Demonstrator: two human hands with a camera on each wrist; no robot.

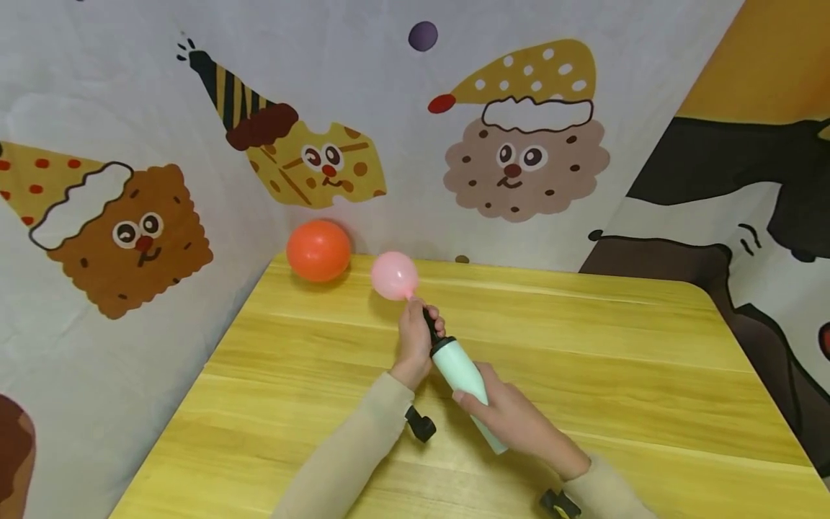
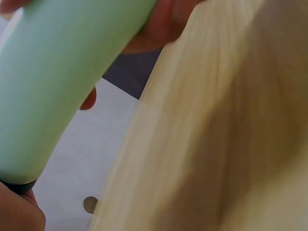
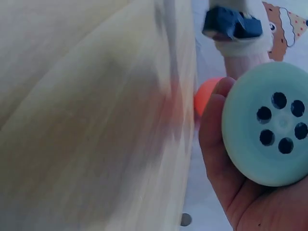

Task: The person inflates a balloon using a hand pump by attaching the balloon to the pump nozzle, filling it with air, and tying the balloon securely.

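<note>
A mint-green hand balloon pump [image 1: 462,369] with a black nozzle end [image 1: 432,326] slants over the table. My left hand [image 1: 415,335] grips the black end, its fingers at the neck of a small, partly inflated pink balloon [image 1: 394,275]. Lower down, my right hand [image 1: 512,414] is wrapped round the green barrel. In the right wrist view the pump's round end cap [image 3: 284,124] shows a ring of several dark holes, with the palm [image 3: 240,192] under it. The left wrist view has the barrel [image 2: 72,82] close up; the balloon is out of that frame.
An inflated orange-red balloon [image 1: 318,251] sits at the table's far left corner, left of the pink one. The wooden table [image 1: 616,360] meets a cloth backdrop [image 1: 402,180] printed with cartoon snacks. Black wrist mounts [image 1: 421,424] stick out from both sleeves.
</note>
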